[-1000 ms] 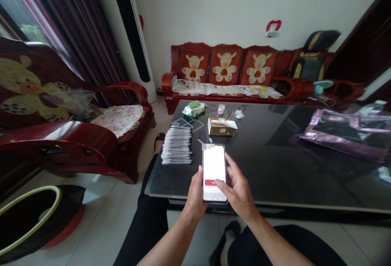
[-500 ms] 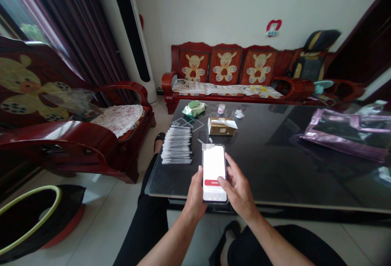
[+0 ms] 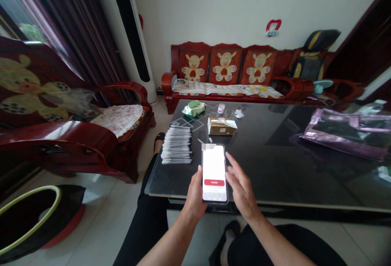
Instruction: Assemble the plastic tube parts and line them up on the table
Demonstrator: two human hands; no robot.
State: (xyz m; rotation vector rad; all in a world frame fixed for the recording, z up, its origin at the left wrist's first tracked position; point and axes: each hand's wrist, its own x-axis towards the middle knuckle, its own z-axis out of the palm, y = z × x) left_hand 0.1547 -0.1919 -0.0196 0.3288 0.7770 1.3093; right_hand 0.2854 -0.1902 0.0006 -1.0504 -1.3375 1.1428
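Observation:
A smartphone (image 3: 214, 172) is held upright above the near edge of the dark table, its screen bright white with a red button low down. My left hand (image 3: 195, 198) grips its left side, thumb along the edge and the other fingers hidden behind. My right hand (image 3: 241, 188) is at the right side, thumb and index fingertip against the edge; its remaining fingers are partly hidden. Just beyond the phone, a tissue box (image 3: 222, 126) stands on the table. To the left lies a row of several thin white sticks in clear wrappers (image 3: 176, 146).
On the table (image 3: 275, 168) are a green wipes pack (image 3: 194, 108), a small round container (image 3: 221, 108), crumpled tissue (image 3: 239, 113) and a pink-edged clear bag (image 3: 345, 133). A wooden sofa (image 3: 226, 70) stands behind, a wooden armchair (image 3: 76, 135) at left, a lined bin (image 3: 39, 217) below.
My right thumb has lifted off the screen near the red button and moved right to the phone's edge. The left hand and the phone stay nearly still.

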